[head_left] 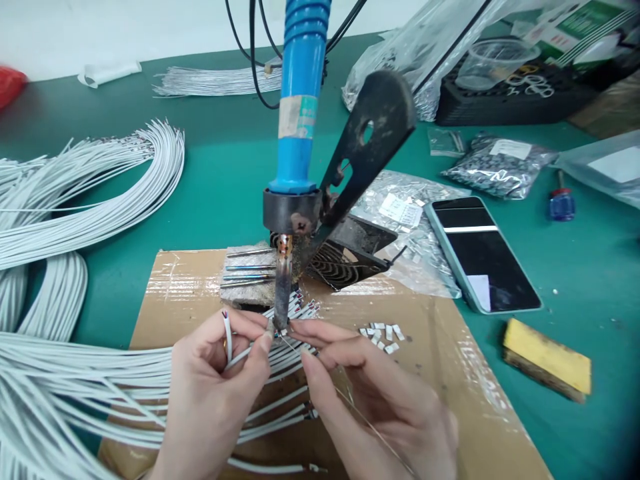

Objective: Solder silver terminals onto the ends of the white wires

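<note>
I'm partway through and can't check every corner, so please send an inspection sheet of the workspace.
Surface: green table, cardboard sheet laid on it.
Work items: soldering iron in a black bracket, tip down; small white pieces on the cardboard.
Clutter: phone, sponge, screwdriver and bag of parts on the right.
Hands: left hand holds a white cable; right hand holds a thin wire, both hands close to the tip.
Cables: white bundles on the left; black cords beside the iron.
Surroundings: white wall behind; other people, nothing seen.
</note>
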### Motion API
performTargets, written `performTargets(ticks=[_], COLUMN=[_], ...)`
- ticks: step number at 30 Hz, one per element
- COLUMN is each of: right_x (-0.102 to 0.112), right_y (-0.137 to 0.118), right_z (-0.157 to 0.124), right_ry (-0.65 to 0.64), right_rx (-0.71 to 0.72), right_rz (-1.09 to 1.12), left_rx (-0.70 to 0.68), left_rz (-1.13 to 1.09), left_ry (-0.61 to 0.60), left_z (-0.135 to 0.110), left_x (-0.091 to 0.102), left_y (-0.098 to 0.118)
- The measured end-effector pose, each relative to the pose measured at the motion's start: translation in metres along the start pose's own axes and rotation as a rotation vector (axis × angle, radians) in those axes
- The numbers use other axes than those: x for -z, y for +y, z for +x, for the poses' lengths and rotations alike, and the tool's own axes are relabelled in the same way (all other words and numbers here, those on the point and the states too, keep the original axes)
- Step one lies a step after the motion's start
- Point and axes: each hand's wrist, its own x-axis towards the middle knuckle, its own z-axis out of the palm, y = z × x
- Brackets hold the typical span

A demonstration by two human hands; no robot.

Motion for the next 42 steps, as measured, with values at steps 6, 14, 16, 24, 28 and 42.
performTargets(ticks=[6,14,16,24,28,42], right_x=[0.0,0.0,0.0,0.001,0.001,0.0], right_y=[-0.001,0.001,0.002,0.009,0.01,0.014], right_z=[0.0,-0.001,-0.001,-0.002,-0.001,-0.001], right_ry=[0.003,0.0,-0.002,-0.01,-0.013,-0.018], right_rx=[-0.015,-0.02,-0.002,0.049,0.08,0.149], right_rz=[-0.018,-0.016,-0.017,-0.015,-0.019,-0.031], left_rx=[-0.008,0.004,-0.005,-0.043,-0.034,-0.048], left_rz=[0.036,-0.005,-0.008,0.022,0.018,0.014], left_ry=[-0.001,0.031,0.029,0.009,-0.001,0.001], left_z=[0.0,-0.002,-0.002,-0.001,-0.001,0.001], left_x=[0.001,-0.003,-0.002,0.0,-0.001,-0.002], left_y=[-0.001,0.0,-0.001,-0.004,-0.003,-0.003])
